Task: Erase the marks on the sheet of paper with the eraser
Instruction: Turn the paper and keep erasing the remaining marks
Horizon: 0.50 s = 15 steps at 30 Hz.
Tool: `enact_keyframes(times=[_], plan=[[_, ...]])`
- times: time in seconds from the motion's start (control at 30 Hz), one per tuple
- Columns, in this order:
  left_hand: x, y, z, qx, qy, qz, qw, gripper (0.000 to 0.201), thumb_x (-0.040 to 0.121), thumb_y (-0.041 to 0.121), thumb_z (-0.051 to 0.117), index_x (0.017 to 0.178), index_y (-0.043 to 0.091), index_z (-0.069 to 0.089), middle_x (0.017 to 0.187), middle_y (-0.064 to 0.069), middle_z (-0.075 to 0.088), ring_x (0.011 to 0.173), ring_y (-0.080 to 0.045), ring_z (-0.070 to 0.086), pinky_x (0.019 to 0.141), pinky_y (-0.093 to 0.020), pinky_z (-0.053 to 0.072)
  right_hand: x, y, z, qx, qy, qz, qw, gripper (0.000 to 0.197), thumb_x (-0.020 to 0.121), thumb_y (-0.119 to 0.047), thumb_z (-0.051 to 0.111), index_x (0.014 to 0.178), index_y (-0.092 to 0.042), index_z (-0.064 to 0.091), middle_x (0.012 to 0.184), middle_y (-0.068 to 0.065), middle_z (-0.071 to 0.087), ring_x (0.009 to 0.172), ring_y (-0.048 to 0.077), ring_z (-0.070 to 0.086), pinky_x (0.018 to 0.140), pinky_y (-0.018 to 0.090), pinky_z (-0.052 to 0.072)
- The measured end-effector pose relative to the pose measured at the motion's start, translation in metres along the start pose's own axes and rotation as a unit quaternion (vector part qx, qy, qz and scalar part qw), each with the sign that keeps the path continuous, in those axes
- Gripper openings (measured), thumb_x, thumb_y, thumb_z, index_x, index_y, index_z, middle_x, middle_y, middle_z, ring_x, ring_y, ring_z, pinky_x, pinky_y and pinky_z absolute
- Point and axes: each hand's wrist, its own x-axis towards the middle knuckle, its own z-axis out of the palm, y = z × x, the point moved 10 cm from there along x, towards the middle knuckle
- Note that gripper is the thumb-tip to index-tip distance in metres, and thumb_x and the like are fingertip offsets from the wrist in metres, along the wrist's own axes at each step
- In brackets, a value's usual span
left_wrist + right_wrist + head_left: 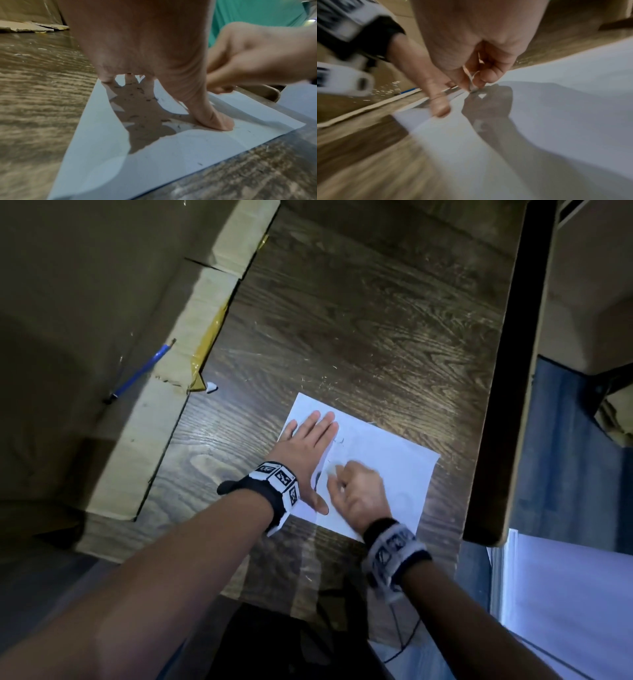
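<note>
Surface: dark wood-grain surface [359, 320], scratched and strewn with pale crumbs; a cardboard box [102, 337] stands along its far-left edge, with a blue pencil [144, 368] resting on the flap.
Sheet of paper: white sheet of paper [407, 474] lies flat on the surface under both hands; faint grey marks [339, 441] show just beside the left fingertips, and dark eraser crumbs [142, 93] are scattered beneath the left palm.
Left hand: left hand [305, 453] lies flat on the sheet's left part, fingers [320, 422] straight and close together, thumb [216, 120] pressed down at the sheet's near side.
Right hand: right hand [359, 491] is curled, its fingers [489, 75] and thumb pinching a small white eraser [473, 88].
Eraser: its tip touches the paper just below the pinching fingertips, between the two hands; motion blur smears it.
Wrists: black-and-white patterned bands [279, 477] sit on both wrists.
</note>
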Motion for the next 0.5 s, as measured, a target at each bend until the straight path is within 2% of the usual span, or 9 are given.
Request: enact_keyframes(times=[0.07,0.13,0.2,0.3,0.37,0.43,0.5], plan=[[-0.001,0.001,0.000,0.006,-0.007,0.006,1.000,0.157,0.051,0.089,0.070,0.158,0.015,-0.019,0.164,0.000,-0.029,0.152,-0.024,-0.023,0.123,-0.048,-0.006,0.044,0.012,-0.010,-0.032,0.030,0.042,0.998,0.033,0.089,-0.034,0.049,0.064,-0.012,0.047,0.067,0.009,0.054,0.065,0.034,0.056,0.055,0.033,0.039],[-0.001,0.001,0.000,0.010,-0.008,0.006,1.000,0.157,0.051,0.091,0.068,0.157,0.015,-0.021,0.163,0.000,-0.030,0.151,-0.024,-0.024,0.122,-0.048,-0.006,0.058,0.024,-0.013,-0.041,0.067,0.085,0.993,0.034,0.089,-0.037,0.048,0.067,-0.012,0.049,0.066,-0.001,0.047,0.065,0.027,0.055,0.055,0.028,0.033],[-0.001,0.002,0.002,0.010,-0.011,0.003,1.000,0.158,0.050,0.090,0.069,0.157,0.015,-0.021,0.163,0.000,-0.031,0.151,-0.024,-0.024,0.122,-0.048,-0.006,0.029,0.025,0.002,-0.038,0.050,0.088,0.994,0.031,0.090,-0.035,0.051,0.070,-0.011,0.051,0.067,-0.005,0.042,0.063,0.023,0.052,0.056,0.026,0.030],[-0.002,0.001,-0.001,0.003,-0.007,-0.003,1.000,0.160,0.049,0.087,0.072,0.157,0.015,-0.021,0.163,0.000,-0.030,0.151,-0.024,-0.024,0.122,-0.048,-0.007,-0.010,0.013,0.011,-0.020,0.011,0.033,0.999,0.031,0.091,-0.033,0.053,0.069,-0.012,0.046,0.064,-0.007,0.036,0.055,0.018,0.042,0.055,0.026,0.028],[-0.002,0.002,-0.001,0.003,-0.012,-0.001,1.000,0.159,0.051,0.086,0.073,0.157,0.014,-0.021,0.163,-0.001,-0.030,0.151,-0.025,-0.025,0.122,-0.048,-0.008,0.014,0.017,0.004,-0.044,0.013,0.036,0.998,0.036,0.091,-0.033,0.052,0.064,-0.013,0.040,0.062,-0.004,0.039,0.055,0.020,0.042,0.053,0.028,0.030],[-0.003,0.003,-0.002,0.005,-0.014,0.000,1.000,0.158,0.052,0.086,0.072,0.157,0.014,-0.021,0.163,-0.001,-0.030,0.151,-0.025,-0.025,0.122,-0.049,-0.007,0.044,0.020,-0.008,-0.041,0.038,0.075,0.996,0.037,0.089,-0.034,0.050,0.061,-0.015,0.037,0.062,-0.003,0.043,0.058,0.023,0.048,0.052,0.029,0.033],[-0.002,0.003,-0.002,0.007,-0.014,0.000,1.000,0.158,0.051,0.087,0.072,0.157,0.015,-0.021,0.163,-0.001,-0.030,0.151,-0.025,-0.025,0.122,-0.049,-0.007,0.047,0.019,-0.011,-0.036,0.065,0.103,0.992,0.035,0.090,-0.034,0.050,0.062,-0.016,0.038,0.064,-0.003,0.043,0.061,0.027,0.053,0.054,0.028,0.033]])
